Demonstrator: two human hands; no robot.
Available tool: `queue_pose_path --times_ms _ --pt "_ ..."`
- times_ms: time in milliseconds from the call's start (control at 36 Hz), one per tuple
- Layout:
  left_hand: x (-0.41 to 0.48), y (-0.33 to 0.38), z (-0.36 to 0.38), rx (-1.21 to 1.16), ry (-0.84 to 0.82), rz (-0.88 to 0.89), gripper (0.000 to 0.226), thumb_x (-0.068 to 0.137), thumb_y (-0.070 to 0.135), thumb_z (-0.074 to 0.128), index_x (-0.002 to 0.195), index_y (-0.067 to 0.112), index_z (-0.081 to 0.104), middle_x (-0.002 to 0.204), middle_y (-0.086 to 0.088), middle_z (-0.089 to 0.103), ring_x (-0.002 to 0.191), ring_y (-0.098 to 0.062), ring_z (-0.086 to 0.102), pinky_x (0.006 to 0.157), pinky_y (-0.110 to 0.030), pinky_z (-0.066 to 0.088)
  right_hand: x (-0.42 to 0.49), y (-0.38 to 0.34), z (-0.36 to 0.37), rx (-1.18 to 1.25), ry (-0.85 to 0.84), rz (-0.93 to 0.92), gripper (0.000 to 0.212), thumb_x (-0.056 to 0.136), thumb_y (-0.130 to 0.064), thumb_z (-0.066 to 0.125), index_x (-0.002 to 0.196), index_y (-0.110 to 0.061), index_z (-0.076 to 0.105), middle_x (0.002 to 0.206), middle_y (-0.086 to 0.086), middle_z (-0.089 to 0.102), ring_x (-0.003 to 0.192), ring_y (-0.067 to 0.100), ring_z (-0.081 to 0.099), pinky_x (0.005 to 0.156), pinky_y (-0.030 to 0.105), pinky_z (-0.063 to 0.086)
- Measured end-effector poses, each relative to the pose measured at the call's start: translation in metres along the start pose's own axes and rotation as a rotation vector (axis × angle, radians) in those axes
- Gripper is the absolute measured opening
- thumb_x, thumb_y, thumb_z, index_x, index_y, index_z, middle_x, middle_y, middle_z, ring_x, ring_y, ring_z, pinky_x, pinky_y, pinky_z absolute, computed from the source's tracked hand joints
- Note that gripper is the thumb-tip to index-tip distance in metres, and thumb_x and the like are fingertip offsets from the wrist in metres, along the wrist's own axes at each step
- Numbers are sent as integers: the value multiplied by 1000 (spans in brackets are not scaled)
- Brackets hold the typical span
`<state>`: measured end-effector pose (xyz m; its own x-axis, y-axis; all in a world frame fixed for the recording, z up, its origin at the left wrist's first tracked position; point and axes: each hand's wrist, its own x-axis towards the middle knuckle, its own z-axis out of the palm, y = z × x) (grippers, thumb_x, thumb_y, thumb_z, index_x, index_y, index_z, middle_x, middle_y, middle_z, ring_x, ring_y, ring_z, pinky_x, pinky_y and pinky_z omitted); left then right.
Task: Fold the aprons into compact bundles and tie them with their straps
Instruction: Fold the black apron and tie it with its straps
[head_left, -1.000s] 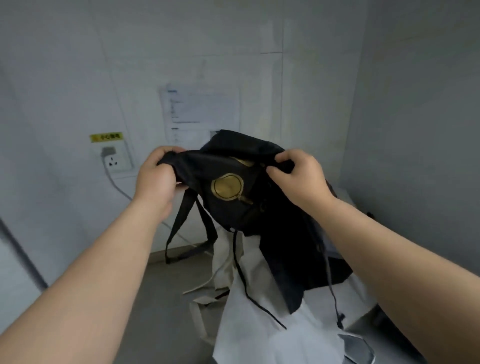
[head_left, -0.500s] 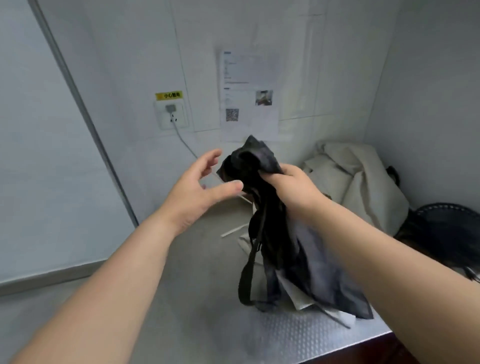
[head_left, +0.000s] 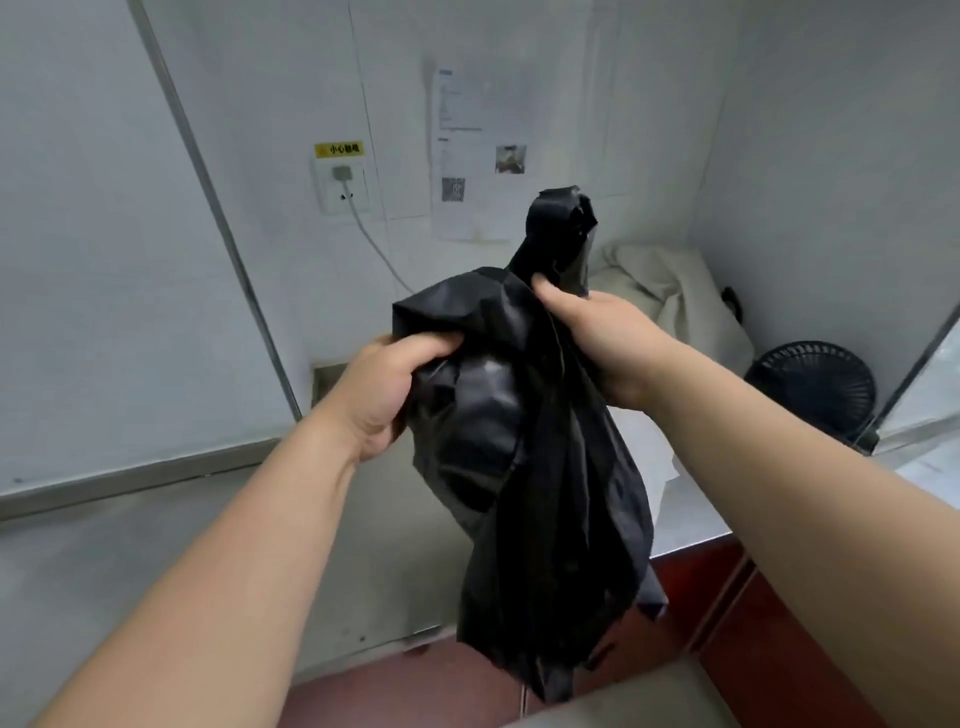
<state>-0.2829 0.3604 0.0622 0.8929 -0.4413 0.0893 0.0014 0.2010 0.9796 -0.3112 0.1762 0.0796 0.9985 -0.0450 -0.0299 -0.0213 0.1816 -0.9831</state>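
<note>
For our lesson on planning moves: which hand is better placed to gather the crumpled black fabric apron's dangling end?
Probably the left hand: it grips the crumpled black fabric apron lower, at its side, while the right hand holds it near the top.

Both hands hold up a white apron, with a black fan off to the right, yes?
Not quite. The head view shows the apron gripped by the left hand and right hand is black, not white; the black fan is off to the right.
</note>
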Motion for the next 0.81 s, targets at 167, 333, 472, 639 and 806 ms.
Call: queue_pose_path --times_ms 167,333,472,639,806 --pt "-27 10 19 24 42 -28 21 92 7 47 88 12 67 75 -4 72 69 -17 69 66 -25 56 -21 11 -14 -152 148 -143 13 92 -24 60 85 -15 66 91 7 69 90 27 64 88 45 52" --pt "-58 -10 47 -57 165 -9 18 80 -2 54 92 5 66 82 -13 69 79 -25 66 78 -33 54 -56 23 -39 0 76 -61 19 95 -28 54 90 -12 63 87 4 70 81 21 67 77 36 55" --pt "-92 -34 63 -77 51 -135 47 74 -5 53 115 15 63 101 -12 68 93 -25 63 90 -35 50 -81 39 -49 -55 48 -51 21 94 -28 57 79 -14 61 78 2 69 75 18 65 74 32 53" --pt "-123 -46 62 -52 89 -127 33 63 5 56 84 19 78 89 -7 73 83 -16 68 77 -24 55 -99 56 -62 -139 17 -71 21 89 -31 64 72 -18 64 70 -3 69 72 16 65 69 31 51" --pt "-147 -55 55 104 162 -212 23 60 10 67 83 10 65 81 -10 67 76 -20 62 73 -29 47 -110 67 -66 -331 6 -74 31 89 -36 62 63 -20 60 70 -3 63 76 15 61 74 34 51"
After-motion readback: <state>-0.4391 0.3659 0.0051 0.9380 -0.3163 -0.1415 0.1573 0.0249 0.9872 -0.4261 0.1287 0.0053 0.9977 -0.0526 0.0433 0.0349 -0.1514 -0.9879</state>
